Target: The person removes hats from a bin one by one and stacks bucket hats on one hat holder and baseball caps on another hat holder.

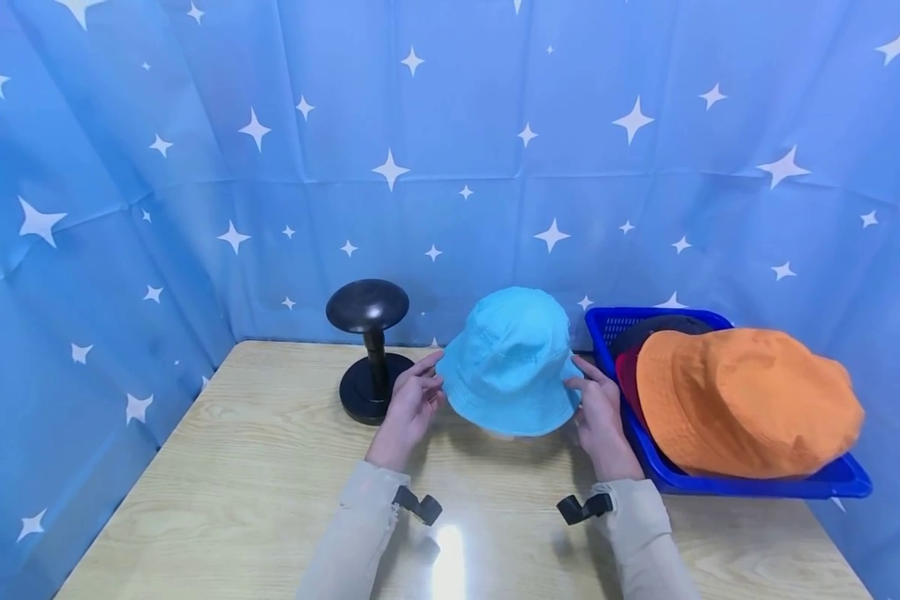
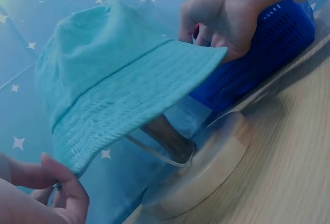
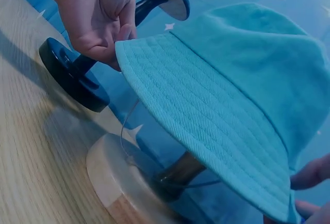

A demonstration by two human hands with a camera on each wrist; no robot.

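A light blue bucket hat (image 1: 513, 358) is held crown up in the middle of the table. My left hand (image 1: 414, 408) pinches the left edge of its brim. On the opposite side, my right hand (image 1: 600, 412) pinches the brim too. Under the hat stands a hat stand with a pale round wooden base (image 2: 211, 167) and a brown post (image 2: 167, 136), seen in both wrist views. A thin cord (image 3: 122, 131) loops below the brim. The hat hides the top of this stand, so whether the hat touches it I cannot tell.
Left of the hat is a black hat stand (image 1: 367, 307) with a rounded top. A blue plastic basket (image 1: 832, 483) on the right holds an orange bucket hat (image 1: 757, 400), with dark red and black headwear partly hidden beneath. A starry blue curtain (image 1: 472, 125) hangs behind the wooden table (image 1: 217, 483).
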